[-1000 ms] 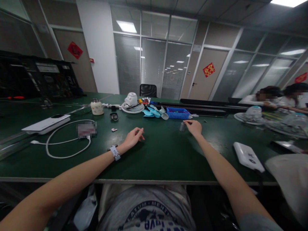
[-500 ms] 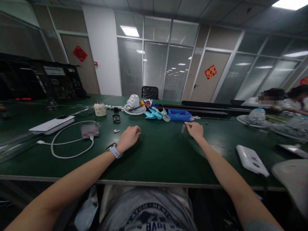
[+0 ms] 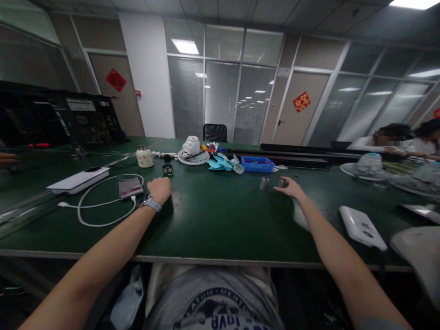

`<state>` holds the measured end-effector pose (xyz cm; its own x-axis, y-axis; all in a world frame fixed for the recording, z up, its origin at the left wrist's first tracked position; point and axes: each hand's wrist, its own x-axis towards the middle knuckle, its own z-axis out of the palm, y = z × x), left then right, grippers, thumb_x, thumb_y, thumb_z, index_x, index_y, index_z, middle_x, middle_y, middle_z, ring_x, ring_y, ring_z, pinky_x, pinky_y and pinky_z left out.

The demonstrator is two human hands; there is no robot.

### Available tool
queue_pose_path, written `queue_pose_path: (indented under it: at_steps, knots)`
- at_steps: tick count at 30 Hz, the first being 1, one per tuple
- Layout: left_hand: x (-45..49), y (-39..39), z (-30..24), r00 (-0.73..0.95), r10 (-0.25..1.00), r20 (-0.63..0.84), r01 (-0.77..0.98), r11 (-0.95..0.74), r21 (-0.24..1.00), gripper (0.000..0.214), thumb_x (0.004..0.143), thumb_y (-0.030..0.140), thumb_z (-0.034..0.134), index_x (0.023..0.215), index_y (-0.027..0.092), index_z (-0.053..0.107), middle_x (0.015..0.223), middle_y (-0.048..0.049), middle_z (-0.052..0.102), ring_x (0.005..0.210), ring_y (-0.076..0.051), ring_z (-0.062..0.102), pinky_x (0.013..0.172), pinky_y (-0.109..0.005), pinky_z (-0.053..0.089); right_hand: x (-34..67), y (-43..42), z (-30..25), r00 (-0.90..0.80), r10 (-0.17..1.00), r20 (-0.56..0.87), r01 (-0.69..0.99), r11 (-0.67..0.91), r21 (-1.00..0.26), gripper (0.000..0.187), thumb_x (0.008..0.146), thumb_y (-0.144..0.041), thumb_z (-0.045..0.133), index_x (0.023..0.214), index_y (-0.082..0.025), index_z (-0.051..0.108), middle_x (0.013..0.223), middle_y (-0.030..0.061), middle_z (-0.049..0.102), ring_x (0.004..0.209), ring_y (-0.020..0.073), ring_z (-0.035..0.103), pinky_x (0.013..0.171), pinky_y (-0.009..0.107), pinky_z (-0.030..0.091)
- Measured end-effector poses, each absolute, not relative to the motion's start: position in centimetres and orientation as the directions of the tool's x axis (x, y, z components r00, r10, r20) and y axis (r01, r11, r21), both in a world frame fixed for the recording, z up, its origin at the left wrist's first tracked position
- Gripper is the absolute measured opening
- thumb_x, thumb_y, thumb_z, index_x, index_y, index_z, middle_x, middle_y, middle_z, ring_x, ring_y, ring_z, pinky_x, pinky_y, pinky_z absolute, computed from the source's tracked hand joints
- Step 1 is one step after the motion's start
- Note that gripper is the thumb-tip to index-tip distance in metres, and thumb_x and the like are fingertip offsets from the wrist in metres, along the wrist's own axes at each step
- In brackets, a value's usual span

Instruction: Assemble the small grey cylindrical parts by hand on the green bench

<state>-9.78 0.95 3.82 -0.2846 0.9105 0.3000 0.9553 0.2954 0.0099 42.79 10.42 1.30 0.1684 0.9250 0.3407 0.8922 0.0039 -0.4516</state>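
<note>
Because it sits on its flat end, the free-standing cylinder (image 3: 264, 184) needs no support: metal, upright on the table (image 3: 220, 224), untouched. Use it as clock centre. Right hand (image 3: 294, 188) is at 3 o'clock, just beside; its grip looks narrow, thumb and fingers curved round a second cylinder (image 3: 283, 183). Can't tell if they press on it, or if its base is on the table. Side-on reach probably suits a short round part and leaves the top end visible. Left hand (image 3: 160, 189) is at 9, well apart, back of the hand up. Fingers hidden, so can't tell if that grip holds anything. Dark round item (image 3: 167, 170) is near it, at its 1 o'clock. Blue bin (image 3: 259, 168) at 11, blue fan blades (image 3: 222, 163) at 10, set back, presumably to leave room up front. White device (image 3: 360, 224) at 4.
</note>
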Motion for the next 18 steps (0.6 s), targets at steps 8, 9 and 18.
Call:
queue_pose_path:
  at_steps: [8, 9, 18]
  knots:
    - [-9.9, 1.1, 3.4, -0.231, 0.911, 0.343, 0.968, 0.18, 0.174, 0.026, 0.073, 0.016, 0.056, 0.093, 0.013, 0.072, 0.102, -0.0228, 0.07, 0.096, -0.036, 0.065, 0.077, -0.039, 0.048, 42.6, 10.1, 0.7, 0.275, 0.904, 0.329, 0.862, -0.08, -0.501, 0.057, 0.068, -0.034, 0.074, 0.122, -0.021, 0.061, 0.111, 0.0085, 0.069, 0.099, 0.0239, 0.066, 0.086, 0.033, 0.051]
    - [-10.0, 1.4, 3.3, -0.214, 0.912, 0.349, 0.971, 0.159, 0.179, 0.027, 0.072, 0.015, 0.056, 0.094, 0.014, 0.072, 0.103, -0.0213, 0.07, 0.098, -0.034, 0.065, 0.08, -0.038, 0.048, 42.7, 10.2, 0.6, 0.275, 0.902, 0.334, 0.864, -0.079, -0.498, 0.057, 0.068, -0.034, 0.074, 0.122, -0.021, 0.061, 0.11, 0.0082, 0.069, 0.098, 0.0239, 0.066, 0.085, 0.033, 0.051]
    - [-5.3, -4.7, 8.9, -0.021, 0.863, 0.505, 0.524, -0.42, 0.741, 0.037, 0.071, 0.04, 0.066, 0.101, 0.018, 0.067, 0.098, -0.009, 0.073, 0.086, -0.024, 0.069, 0.082, -0.04, 0.055, 43.1, 10.7, -0.6, 0.277, 0.867, 0.415, 0.862, -0.033, -0.506, 0.051, 0.069, -0.036, 0.072, 0.118, -0.024, 0.063, 0.097, 0.0061, 0.072, 0.086, 0.0235, 0.068, 0.075, 0.033, 0.053]
